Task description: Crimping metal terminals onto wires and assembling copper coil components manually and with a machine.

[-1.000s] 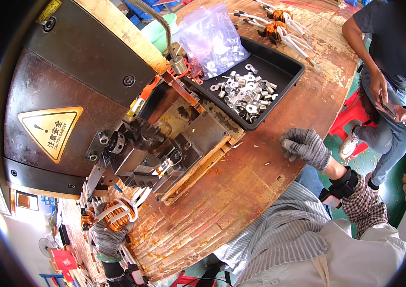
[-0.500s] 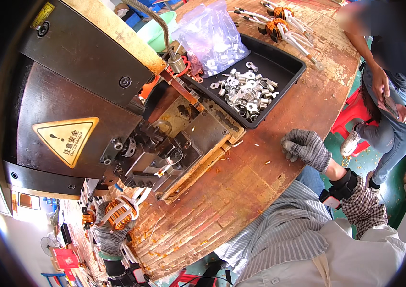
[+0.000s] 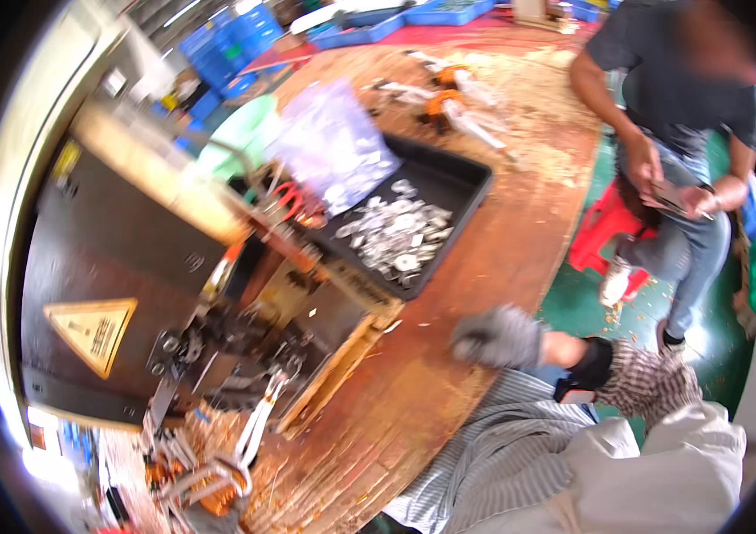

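Observation:
A coil [image 3: 218,500] of copper wire with thick white leads [image 3: 256,427] is at the lower left. My left hand [image 3: 234,518], in a grey glove, is closed around it, mostly hidden at the lower edge. One lead rises to the metal jaws [image 3: 282,372] of a dark press machine [image 3: 120,267], its tip beside them. Over the table's near edge, my right hand [image 3: 498,338], also gloved in grey, has its fingers curled in. It is blurred, and I cannot make out anything in it. Beyond lies a black tray [image 3: 465,200] with many silver ring terminals [image 3: 400,236].
A clear plastic bag [image 3: 333,147] lies over the tray's left part, beside a green bowl [image 3: 240,133]. More copper coils [image 3: 445,102] rest on the far wooden table [image 3: 520,205]. At right, a seated person [image 3: 672,116] holds a phone [image 3: 667,196] near a red stool [image 3: 605,231].
The whole view has swung, so the machine and tray sit lower and further left. White leads have come up to the machine's jaws. My right hand stays curled near the table edge.

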`<state>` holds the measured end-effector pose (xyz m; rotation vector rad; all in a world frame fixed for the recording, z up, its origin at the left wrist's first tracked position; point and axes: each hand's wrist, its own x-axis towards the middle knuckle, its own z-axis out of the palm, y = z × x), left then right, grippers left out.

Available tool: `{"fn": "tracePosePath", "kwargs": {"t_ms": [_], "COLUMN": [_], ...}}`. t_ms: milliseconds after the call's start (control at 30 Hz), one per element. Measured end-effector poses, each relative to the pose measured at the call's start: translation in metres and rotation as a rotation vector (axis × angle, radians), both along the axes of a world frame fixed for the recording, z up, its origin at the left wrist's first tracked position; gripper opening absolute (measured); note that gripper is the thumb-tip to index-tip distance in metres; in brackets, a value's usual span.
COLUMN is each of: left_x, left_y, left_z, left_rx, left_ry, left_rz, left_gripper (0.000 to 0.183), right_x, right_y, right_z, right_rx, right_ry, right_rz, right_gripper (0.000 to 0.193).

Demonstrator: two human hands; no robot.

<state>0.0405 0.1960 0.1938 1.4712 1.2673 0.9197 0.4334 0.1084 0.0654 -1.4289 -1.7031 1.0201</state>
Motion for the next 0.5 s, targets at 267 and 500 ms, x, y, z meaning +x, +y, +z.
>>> {"fn": "tracePosePath", "kwargs": {"t_ms": [267,500], "left_x": [0.06,0.096], "left_y": [-0.056,-0.11], "left_z": [0.012,0.013], "left_rx": [0.044,0.111], "left_ry": [0.28,0.504], "left_rz": [-0.291,-0.433], "left_gripper": [0.059,0.057], "right_x": [-0.113,-0.117], "right_y": [-0.031,-0.03], "right_z": [0.073,0.053], "right_rx": [0.626,1.104], "right_ry": [-0.072,-0.555], "right_rz": [0.805,0.409], "right_gripper": [0.023,0.044]}}
